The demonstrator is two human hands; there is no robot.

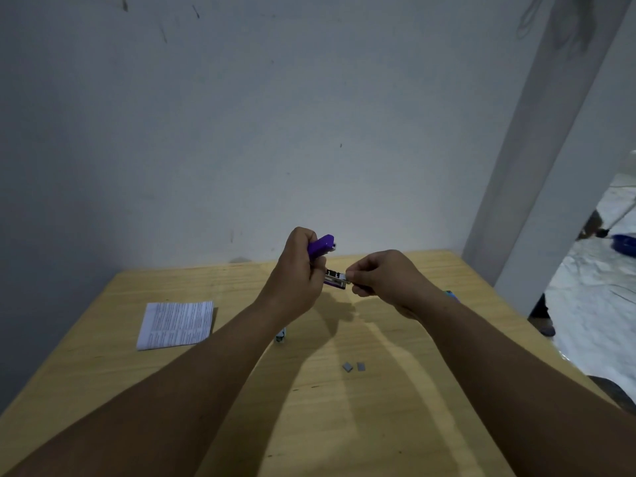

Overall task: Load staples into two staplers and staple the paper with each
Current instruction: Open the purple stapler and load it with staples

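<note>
Wooden table [395, 425] stood against a pale wall; the person worked above its far half. Printed paper [176, 324] lay flat at the left, well apart from both hands. Left hand [297, 273] was curled tight round the purple stapler [321, 245], lid swung up, metal magazine [335, 277] jutting toward the right. Right hand [382, 278] pinched a short staple strip [346, 276] at the magazine's open end, fingers closed on it. Loading looked under way, not finished. To seat it well, I judged the strip should go in legs down, square to the channel, slid rather than pressed, with the left hand keeping the body steady. A tilt could jam or snap the strip. Two small staple pieces [353, 367] lay loose on the near tabletop. A second item peeked from under the left forearm; what it was I could not tell.
</note>
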